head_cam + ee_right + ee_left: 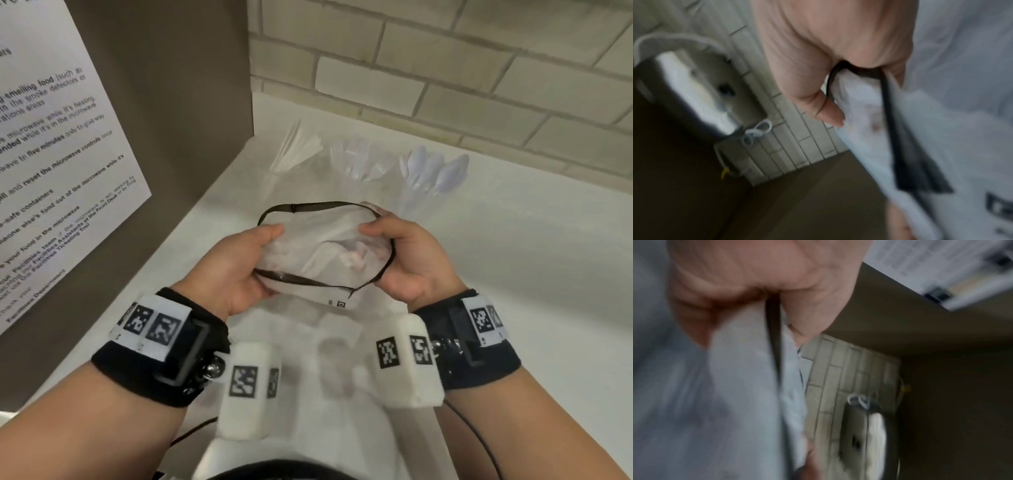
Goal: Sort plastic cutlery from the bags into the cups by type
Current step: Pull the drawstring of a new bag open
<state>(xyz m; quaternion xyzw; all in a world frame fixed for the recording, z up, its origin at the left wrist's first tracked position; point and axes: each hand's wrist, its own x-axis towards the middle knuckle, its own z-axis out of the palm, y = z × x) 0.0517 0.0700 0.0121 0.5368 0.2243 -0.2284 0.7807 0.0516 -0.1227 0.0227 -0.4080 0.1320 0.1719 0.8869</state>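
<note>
Clear plastic bag (322,253): our left hand (226,270) and right hand (407,260) pinch its rim; cutlery inside looks blurry, cups at 12 o'clock faint.

Black wristbands (144,363), white marker-tagged camera blocks (246,387), bare forearms.

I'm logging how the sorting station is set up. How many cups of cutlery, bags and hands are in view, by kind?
Cups of cutlery: 3, knives, forks, spoons
Bags: 1, clear bag with black rim, gripped at each side
Hands: 2, left hand, right hand
Total: 6
</note>
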